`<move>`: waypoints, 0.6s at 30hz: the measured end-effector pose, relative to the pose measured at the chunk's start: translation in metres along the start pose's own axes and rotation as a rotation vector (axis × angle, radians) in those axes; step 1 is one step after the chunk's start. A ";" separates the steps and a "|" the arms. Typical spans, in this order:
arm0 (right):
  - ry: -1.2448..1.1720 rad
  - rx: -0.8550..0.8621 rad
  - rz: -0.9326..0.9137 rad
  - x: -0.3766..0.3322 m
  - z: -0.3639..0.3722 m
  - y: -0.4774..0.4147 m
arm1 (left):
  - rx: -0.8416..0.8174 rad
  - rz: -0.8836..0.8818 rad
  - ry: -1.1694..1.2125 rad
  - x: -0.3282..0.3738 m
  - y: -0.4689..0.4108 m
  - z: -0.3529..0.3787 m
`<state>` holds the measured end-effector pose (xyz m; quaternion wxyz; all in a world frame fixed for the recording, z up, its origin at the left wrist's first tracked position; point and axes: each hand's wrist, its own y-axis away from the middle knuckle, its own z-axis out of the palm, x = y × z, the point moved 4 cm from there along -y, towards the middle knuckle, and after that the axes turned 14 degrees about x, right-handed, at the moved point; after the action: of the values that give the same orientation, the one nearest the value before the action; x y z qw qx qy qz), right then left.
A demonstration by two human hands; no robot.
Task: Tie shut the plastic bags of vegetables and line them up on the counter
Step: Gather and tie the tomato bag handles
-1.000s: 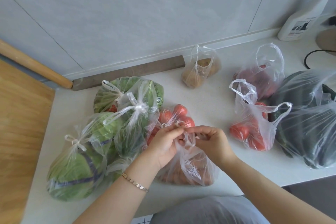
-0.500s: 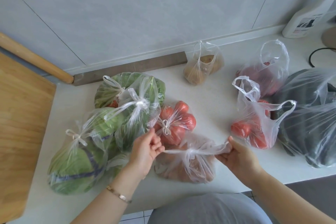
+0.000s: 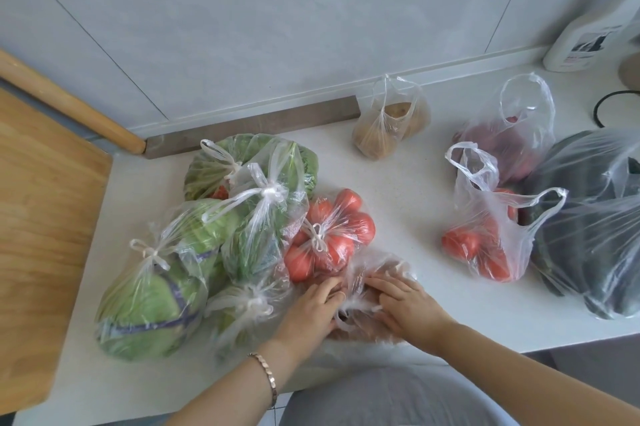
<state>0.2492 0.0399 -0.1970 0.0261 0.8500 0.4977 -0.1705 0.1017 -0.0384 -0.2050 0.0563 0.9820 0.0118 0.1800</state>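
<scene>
A clear bag of brownish vegetables (image 3: 377, 270) lies at the counter's front edge, its top knotted. My left hand (image 3: 311, 308) holds its left side by the knot and my right hand (image 3: 405, 304) grips its right side. Just behind it sits a tied tomato bag (image 3: 329, 238). Left of that are several tied bags of greens: a cabbage bag (image 3: 152, 287), a leafy bag (image 3: 263, 218), another leafy bag (image 3: 249, 162) and a small bag (image 3: 242, 308). On the right, a second tomato bag (image 3: 485, 242) and a bag of dark red vegetables (image 3: 512, 145) stand with handles loose.
A potato bag (image 3: 384, 131) stands near the wall. Large bags of dark green vegetables (image 3: 595, 218) fill the right end. A spray bottle (image 3: 581, 41) and a black cable (image 3: 606, 103) are at the back right. A wooden surface (image 3: 41, 218) borders the white counter (image 3: 408, 204) on the left.
A second ago both hands worked the handles above the bag, then pulled them apart sideways. Now both hands have come down together onto the knotted bag.
</scene>
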 end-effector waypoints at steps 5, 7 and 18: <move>-0.597 0.068 0.593 0.013 -0.013 -0.009 | 0.172 -0.317 0.474 -0.001 -0.013 -0.028; -1.018 0.278 0.890 0.020 -0.034 -0.016 | 0.303 -0.576 0.986 -0.002 -0.020 -0.049; -1.433 0.363 1.328 0.050 -0.023 0.001 | 0.268 -0.578 0.903 -0.012 -0.023 -0.055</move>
<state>0.2781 0.0860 -0.1909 0.2803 0.6435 -0.2462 -0.6684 0.0706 -0.0107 -0.1612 -0.0329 0.7625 0.3267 0.5575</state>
